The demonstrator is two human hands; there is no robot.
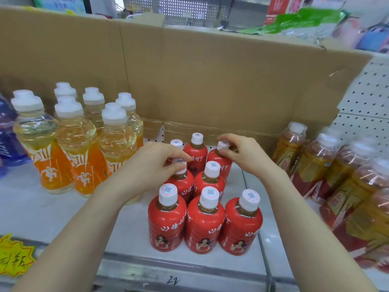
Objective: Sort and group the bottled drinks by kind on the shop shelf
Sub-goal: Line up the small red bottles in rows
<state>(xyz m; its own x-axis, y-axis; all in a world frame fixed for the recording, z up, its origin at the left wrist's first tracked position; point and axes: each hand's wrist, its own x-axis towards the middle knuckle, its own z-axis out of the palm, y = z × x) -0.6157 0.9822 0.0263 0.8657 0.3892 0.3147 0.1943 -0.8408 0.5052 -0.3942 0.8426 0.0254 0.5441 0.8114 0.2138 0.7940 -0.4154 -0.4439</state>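
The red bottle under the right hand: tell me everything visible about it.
The red bottle stands about upright at the back right of the red group, on the white shelf, before the cardboard wall. A glossy red wrap with white characters covers its body; dark drink shows at the neck. The right hand pinches its white cap with its fingers. Neighbouring red bottles hide its lower part.
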